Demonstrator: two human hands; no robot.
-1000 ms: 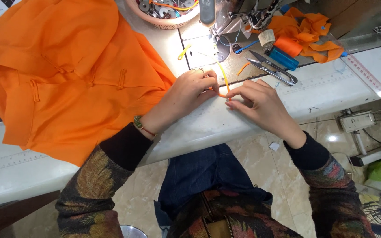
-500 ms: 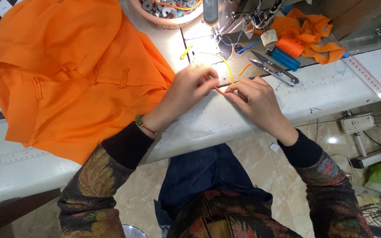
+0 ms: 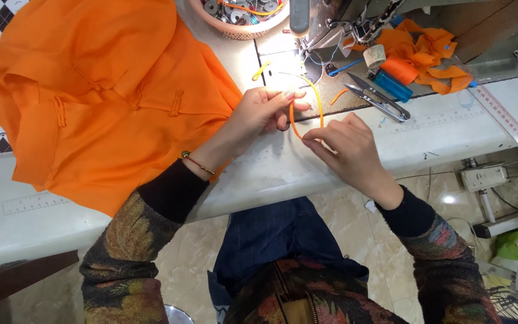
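Both hands, left hand (image 3: 263, 112) and right hand (image 3: 348, 146), pinch a bent orange cord (image 3: 295, 123) mid-frame, while the orange cloth (image 3: 91, 90) waits untouched, upper left.

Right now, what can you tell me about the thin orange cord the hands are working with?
The orange cord is a narrow strip, apparently fabric tubing, the same colour as the orange garment to its left. It is bent into an open loop over the white sewing table, just in front of the sewing machine's lit needle area. The left hand pinches one side near the top; the right hand grips the loop's lower end between its fingers.
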